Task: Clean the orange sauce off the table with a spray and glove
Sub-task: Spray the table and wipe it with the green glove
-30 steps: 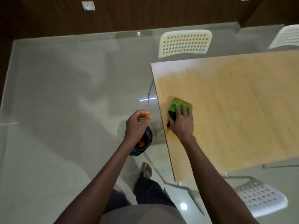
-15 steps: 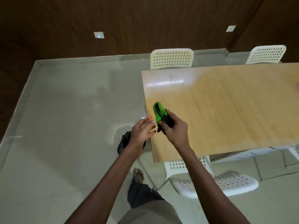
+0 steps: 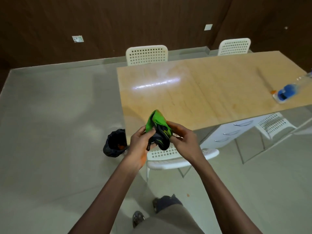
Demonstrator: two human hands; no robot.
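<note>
- Left hand (image 3: 141, 146) and right hand (image 3: 183, 138) both grip the green-and-black glove (image 3: 158, 130), held bunched in mid-air just off the near-left corner of the counter (image 3: 202, 92). Left fingers pinch its left side; right fingers curl round its right side. Neither hand is inside it.
- Glove: crumpled, green side up, black cuff hanging down. Faint orange tinge near the top fold, so probably soiled.
- Spray bottle (image 3: 290, 92): lies on its side at the far-right part of the counter, blue head near the edge, well apart from both hands.
- Orange sauce (image 3: 273, 91): a small spot just left of the spray head. Faint orange marks elsewhere on the counter, too dim to be sure.
- Black-lined bin (image 3: 114, 146) stands on the floor left of the hands, something orange inside. White chairs (image 3: 182, 155) sit round the counter.
- Step, as judged: refolding or turning the glove to a clean face.
- Risks:
  - A soiled face turned outward would smear sauce back onto the wiped wood.
  - Loose two-hand hold over open floor; a slip drops the glove off the counter.
  - Remaining spot sits against the spray head; wiping there could knock the bottle over the edge.
  - Sauce on the left palm could transfer to the glove's clean side.
</note>
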